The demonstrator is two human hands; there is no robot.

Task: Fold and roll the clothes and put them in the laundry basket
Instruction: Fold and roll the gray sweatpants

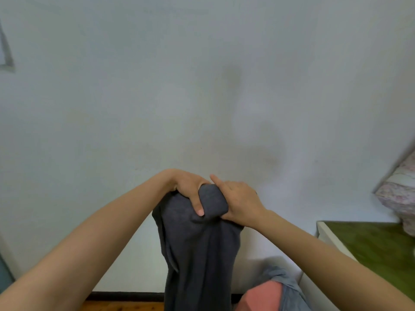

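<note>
Grey garment (199,254) hangs w/ long axis vertical, its top bunched btwn both hands. Left hand (186,189) grips it, fingers (198,205) curled over the front. Right hand (238,200) clasps the bunch's right side, index finger sticking up.

- Garment (197,254) hangs before the wall (202,86), left hand (188,187) and right hand (240,198) gripping its bunched top.
- Clothes heap (276,290) low, right of garment.
- Table (370,243) far right, cloth bundle (399,194) on it.
</note>
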